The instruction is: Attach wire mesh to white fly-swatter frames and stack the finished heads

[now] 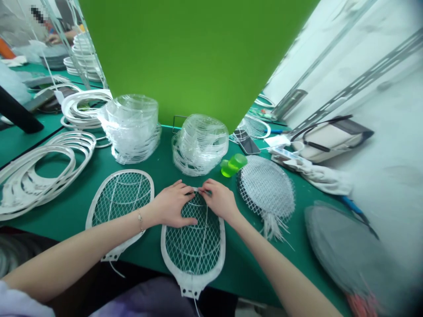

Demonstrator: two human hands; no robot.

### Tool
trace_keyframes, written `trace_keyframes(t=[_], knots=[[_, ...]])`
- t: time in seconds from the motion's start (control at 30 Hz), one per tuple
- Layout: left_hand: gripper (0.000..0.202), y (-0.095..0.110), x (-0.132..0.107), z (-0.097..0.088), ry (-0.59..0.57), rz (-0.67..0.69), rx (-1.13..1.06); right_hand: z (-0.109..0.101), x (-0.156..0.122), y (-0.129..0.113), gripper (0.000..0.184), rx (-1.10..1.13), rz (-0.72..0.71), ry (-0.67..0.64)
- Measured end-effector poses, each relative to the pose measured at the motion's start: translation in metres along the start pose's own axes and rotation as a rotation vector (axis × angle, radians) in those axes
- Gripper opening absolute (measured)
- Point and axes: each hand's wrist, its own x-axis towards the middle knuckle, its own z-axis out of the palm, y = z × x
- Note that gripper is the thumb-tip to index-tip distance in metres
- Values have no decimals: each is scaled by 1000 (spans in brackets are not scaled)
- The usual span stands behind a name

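Note:
A white mosquito-swatter racket frame [166, 257] with a diamond mesh inside lies in front of me, its neck with holes and a wire toward my body. My left hand [175, 204] rests over its upper left part, fingers stretched to the top rim and thumb spread across the mesh. At that same top rim, the fingertips of my right hand [218, 198] are pinched together on the frame; anything small between them is hidden. A second meshed racket frame [124, 202] lies to the left, partly under my left forearm.
Behind my hands stand two stacks of clear plastic rings [132, 127]. White oval frames [49, 171] lie at left. At right are a green bottle-like object [234, 165], a phone [247, 141], piled mesh sheets [267, 185], grey mesh [340, 246] and a bag [330, 141]. A green panel [198, 57] rises behind.

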Motion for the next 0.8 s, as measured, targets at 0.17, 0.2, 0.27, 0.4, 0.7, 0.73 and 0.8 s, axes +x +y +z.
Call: trace_keyframes(t=[0.17,0.2,0.27,0.4,0.7,0.73,0.8], knots=[[76,-1,4,-2,17,11,-25,-4,14,9,6,106,49,-82],[75,-1,4,-3,12,13,-29,-4,18,11,4,127,62,-105],[73,-2,5,-6,-1,20,-40,-4,28,16,2,164,89,-156],[66,-4,8,-10,-5,33,-51,-3,43,20,9,224,114,-239],[67,17,-5,-27,-18,8,51,-15,-21,-12,22,208,93,62],[65,24,-13,-31,-4,4,42,-17,-45,-19,27,219,27,149],[65,38,-30,-36,-14,22,12,-16,-96,-32,21,222,-105,167]])
